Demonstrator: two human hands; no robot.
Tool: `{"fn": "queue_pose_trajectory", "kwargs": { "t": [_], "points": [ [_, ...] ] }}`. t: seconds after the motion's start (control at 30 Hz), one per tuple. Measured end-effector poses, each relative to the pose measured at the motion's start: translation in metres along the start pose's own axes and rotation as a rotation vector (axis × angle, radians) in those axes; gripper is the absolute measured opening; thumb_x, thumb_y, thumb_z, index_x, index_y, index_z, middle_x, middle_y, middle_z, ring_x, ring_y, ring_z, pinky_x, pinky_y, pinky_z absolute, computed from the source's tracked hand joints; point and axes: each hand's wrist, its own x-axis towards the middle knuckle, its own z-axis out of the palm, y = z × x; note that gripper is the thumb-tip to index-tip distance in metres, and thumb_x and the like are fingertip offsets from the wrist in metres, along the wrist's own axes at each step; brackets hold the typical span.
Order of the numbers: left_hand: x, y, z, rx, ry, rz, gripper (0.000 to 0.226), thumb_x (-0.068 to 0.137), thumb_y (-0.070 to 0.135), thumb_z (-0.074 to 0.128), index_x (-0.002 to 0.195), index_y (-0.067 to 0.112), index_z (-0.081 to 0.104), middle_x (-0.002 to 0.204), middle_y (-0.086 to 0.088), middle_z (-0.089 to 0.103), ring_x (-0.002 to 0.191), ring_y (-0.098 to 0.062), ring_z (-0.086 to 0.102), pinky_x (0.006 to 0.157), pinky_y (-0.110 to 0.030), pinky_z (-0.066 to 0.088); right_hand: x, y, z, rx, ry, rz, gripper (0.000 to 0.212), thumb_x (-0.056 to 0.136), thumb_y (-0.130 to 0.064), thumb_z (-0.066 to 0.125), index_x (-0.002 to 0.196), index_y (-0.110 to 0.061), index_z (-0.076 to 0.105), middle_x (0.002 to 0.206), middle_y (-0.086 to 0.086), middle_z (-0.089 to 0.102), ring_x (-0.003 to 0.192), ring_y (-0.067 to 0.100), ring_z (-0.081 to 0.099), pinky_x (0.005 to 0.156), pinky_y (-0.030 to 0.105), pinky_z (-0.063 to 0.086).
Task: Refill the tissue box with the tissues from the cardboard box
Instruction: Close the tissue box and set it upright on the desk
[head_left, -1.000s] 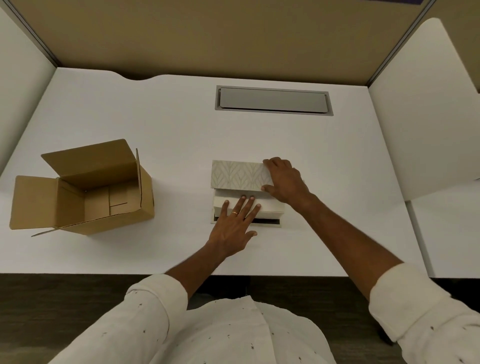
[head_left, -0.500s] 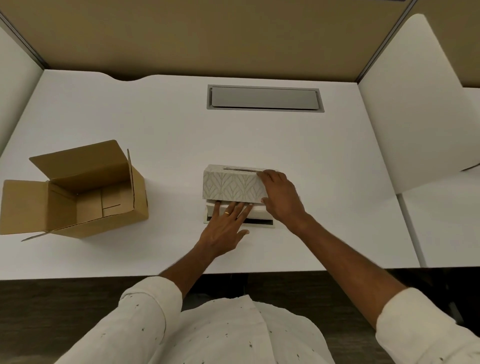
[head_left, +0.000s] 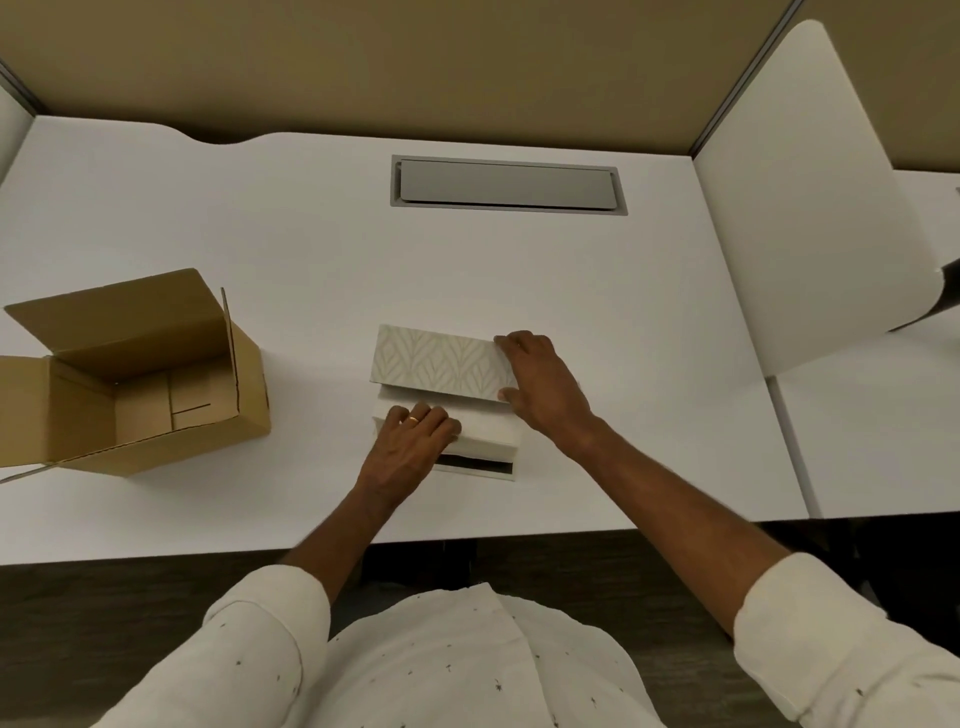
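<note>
The leaf-patterned tissue box cover (head_left: 439, 361) sits tilted at the desk's centre, its near edge raised over a white stack of tissues (head_left: 488, 434). My right hand (head_left: 540, 387) grips the cover's right end. My left hand (head_left: 413, 439) rests on the stack's left half with fingers curled against the tissues. Under the stack a flat base with a dark strip (head_left: 475, 462) shows at the front. The brown cardboard box (head_left: 140, 379) lies open on the left, and its inside looks empty.
A grey cable hatch (head_left: 506, 188) is set into the white desk (head_left: 311, 249) behind the tissue box. A white divider panel (head_left: 810, 208) rises on the right and a tan partition runs along the back. The desk's near edge lies just below my forearms.
My right hand tipped the cover down toward the stack, then raised it back again. My left hand's fingers went from spread flat to curled on the tissues.
</note>
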Motion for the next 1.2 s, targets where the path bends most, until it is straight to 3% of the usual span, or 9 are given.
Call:
{"fn": "queue_pose_trajectory", "kwargs": {
  "t": [0.13,0.33,0.63,0.73,0.83,0.9,1.03,1.1,1.2],
  "points": [
    [-0.008,-0.01,-0.002,-0.038,0.004,0.039,0.02,0.087,0.006,0.074,0.104,0.015,0.068,0.092,-0.004,0.065,0.079,-0.025,0.058,0.065,-0.037,0.045,-0.007,-0.004,0.004,-0.04,0.045,0.0,0.074,0.085,-0.015,0.076,0.151,-0.01,0.043,0.148,0.007,0.047,0.132,0.026,0.044,0.104,0.037,0.045],
    [-0.023,-0.013,0.003,-0.047,-0.015,0.058,0.041,0.081,0.001,0.079,0.12,0.008,0.071,0.112,-0.011,0.073,0.097,-0.027,0.071,0.074,-0.038,0.06,-0.028,-0.015,0.019,-0.095,0.08,0.009,0.078,0.076,-0.016,0.084,0.146,-0.015,0.048,0.136,0.006,0.052,0.121,0.026,0.049,0.1,0.037,0.047],
    [-0.054,-0.001,0.016,-0.072,-0.061,0.005,0.048,0.089,0.014,0.074,0.135,0.009,0.063,0.134,-0.012,0.067,0.119,-0.03,0.066,0.101,-0.044,0.054,-0.057,-0.026,0.048,0.06,0.063,0.016,0.075,0.077,0.003,0.077,0.145,-0.01,0.047,0.15,0.01,0.045,0.14,0.027,0.043,0.112,0.042,0.044],
    [-0.064,-0.003,0.016,-0.072,-0.085,0.032,0.05,0.085,0.013,0.078,0.133,0.01,0.065,0.134,-0.011,0.067,0.12,-0.029,0.066,0.098,-0.042,0.055,-0.063,-0.026,0.054,0.044,0.047,0.029,0.071,0.083,0.004,0.072,0.147,-0.012,0.044,0.155,0.008,0.043,0.145,0.026,0.04,0.11,0.044,0.046],
    [-0.065,-0.006,0.012,-0.099,-0.045,0.054,0.042,0.082,0.005,0.077,0.123,0.01,0.069,0.119,-0.011,0.072,0.107,-0.028,0.069,0.085,-0.039,0.059,-0.07,-0.025,0.065,0.004,0.036,0.044,0.067,0.091,0.002,0.065,0.151,-0.015,0.04,0.163,0.006,0.036,0.152,0.025,0.032,0.112,0.044,0.045],
    [-0.061,-0.008,0.006,-0.07,0.015,0.066,0.036,0.086,0.007,0.072,0.122,0.014,0.066,0.117,-0.008,0.07,0.106,-0.025,0.064,0.088,-0.038,0.051,-0.075,-0.023,0.071,-0.033,0.027,0.047,0.068,0.095,-0.001,0.063,0.156,-0.016,0.036,0.166,0.004,0.03,0.155,0.024,0.026,0.114,0.042,0.044],
    [-0.047,-0.02,-0.004,0.004,0.083,0.048,0.041,0.101,0.022,0.055,0.141,0.017,0.052,0.143,-0.005,0.055,0.132,-0.025,0.049,0.107,-0.037,0.034,-0.08,-0.02,0.081,-0.06,0.024,0.048,0.077,0.095,0.0,0.065,0.161,-0.018,0.028,0.168,0.001,0.024,0.156,0.022,0.022,0.115,0.042,0.044],
    [-0.04,-0.028,-0.007,0.056,0.056,0.048,0.051,0.107,0.03,0.044,0.156,0.015,0.035,0.163,-0.006,0.034,0.151,-0.024,0.029,0.122,-0.041,0.023,-0.082,-0.02,0.085,-0.072,0.029,0.05,0.082,0.092,0.003,0.066,0.161,-0.019,0.028,0.169,-0.001,0.023,0.155,0.022,0.022,0.115,0.042,0.044],
    [-0.028,-0.041,-0.007,0.115,-0.042,0.073,0.064,0.108,0.037,0.041,0.161,0.011,0.015,0.171,-0.007,0.008,0.157,-0.026,0.006,0.126,-0.049,0.015,-0.085,-0.018,0.089,-0.079,0.028,0.047,0.092,0.083,0.017,0.065,0.16,-0.018,0.028,0.168,-0.001,0.022,0.155,0.022,0.022,0.115,0.044,0.044]
  ]
}}
